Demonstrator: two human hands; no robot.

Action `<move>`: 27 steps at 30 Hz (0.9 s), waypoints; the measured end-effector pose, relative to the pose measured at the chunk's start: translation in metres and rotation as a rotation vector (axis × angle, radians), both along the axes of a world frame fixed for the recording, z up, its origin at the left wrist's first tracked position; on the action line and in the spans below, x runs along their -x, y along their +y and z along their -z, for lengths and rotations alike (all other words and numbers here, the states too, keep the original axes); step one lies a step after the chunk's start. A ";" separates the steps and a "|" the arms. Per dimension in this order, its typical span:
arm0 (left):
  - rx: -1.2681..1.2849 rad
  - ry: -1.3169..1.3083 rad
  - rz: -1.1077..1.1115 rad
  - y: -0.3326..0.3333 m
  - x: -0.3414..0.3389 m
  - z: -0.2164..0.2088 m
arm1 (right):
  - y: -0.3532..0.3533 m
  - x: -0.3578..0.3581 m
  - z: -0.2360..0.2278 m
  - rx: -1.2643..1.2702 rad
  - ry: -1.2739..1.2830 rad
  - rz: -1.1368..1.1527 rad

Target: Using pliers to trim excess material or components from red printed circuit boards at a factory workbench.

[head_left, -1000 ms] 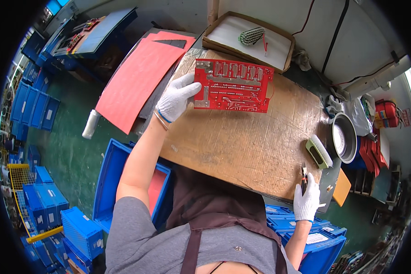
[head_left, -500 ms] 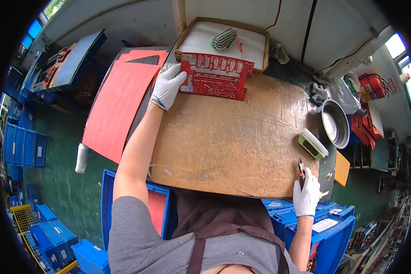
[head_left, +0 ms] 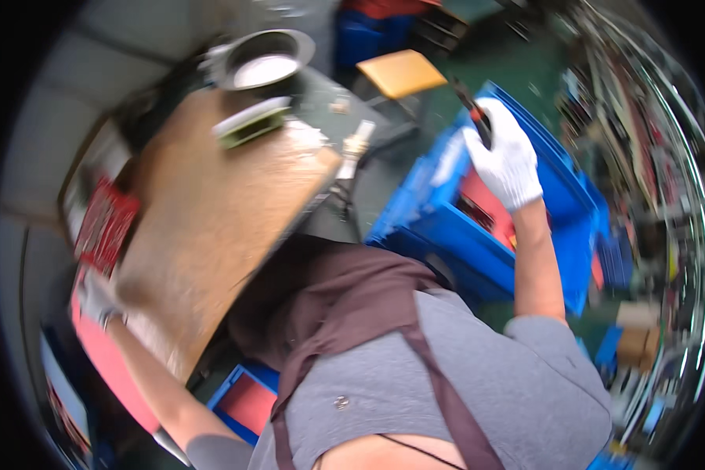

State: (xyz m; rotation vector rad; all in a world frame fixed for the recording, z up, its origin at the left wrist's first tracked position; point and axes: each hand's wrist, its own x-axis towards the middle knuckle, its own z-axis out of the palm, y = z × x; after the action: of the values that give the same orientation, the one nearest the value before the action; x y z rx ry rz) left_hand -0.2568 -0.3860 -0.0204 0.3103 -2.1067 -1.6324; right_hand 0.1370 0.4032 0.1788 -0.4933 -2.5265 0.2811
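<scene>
My right hand (head_left: 507, 157), in a white knit glove, is closed around a pair of small pliers (head_left: 479, 117) with dark and orange handles. The hand is raised over an open blue crate (head_left: 478, 227) to the right of the bench. At the far left, my gloved left hand (head_left: 99, 300) is smeared by motion and is at the end of a red circuit board (head_left: 106, 223). Its fingers seem to grip the board's edge. The board is at the far side of the worn brown work surface (head_left: 204, 204).
A green-backed brush (head_left: 251, 125) and a metal bowl (head_left: 265, 66) are at the bench's right end. A yellow stool seat (head_left: 403, 73) stands beyond. Red sheets lie in the crate, and another blue crate (head_left: 247, 399) is under the bench. Racks line the right.
My view has swung to the right and blurred. My right hand has gone from the bench edge to above the open blue crate, carrying the pliers. My left hand stays by the circuit board.
</scene>
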 end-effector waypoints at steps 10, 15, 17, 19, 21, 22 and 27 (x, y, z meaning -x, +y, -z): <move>-0.162 -0.053 0.173 0.170 -0.057 -0.090 | 0.217 -0.215 0.089 0.298 -0.541 0.416; -0.229 -0.076 0.235 0.171 -0.085 -0.110 | 0.170 -0.169 0.151 0.427 -0.838 0.165; -0.243 -0.094 0.271 0.167 -0.092 -0.118 | 0.160 -0.157 0.180 0.337 -0.832 0.114; -0.244 -0.096 0.257 0.190 -0.105 -0.124 | 0.152 -0.154 0.192 0.344 -0.858 0.066; -0.218 -0.105 0.263 0.197 -0.118 -0.133 | 0.153 -0.157 0.210 0.258 -0.864 0.052; -0.202 -0.102 0.260 0.201 -0.124 -0.134 | 0.155 -0.159 0.216 0.254 -0.861 0.044; -0.275 -0.111 0.247 0.185 -0.140 -0.127 | 0.146 -0.162 0.204 0.240 -0.783 0.121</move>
State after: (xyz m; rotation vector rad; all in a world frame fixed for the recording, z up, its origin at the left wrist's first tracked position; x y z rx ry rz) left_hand -0.1166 -0.2009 0.1069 0.2394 -2.0652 -2.1012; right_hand 0.2993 0.5488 -0.0256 -1.0047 -3.2096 0.4067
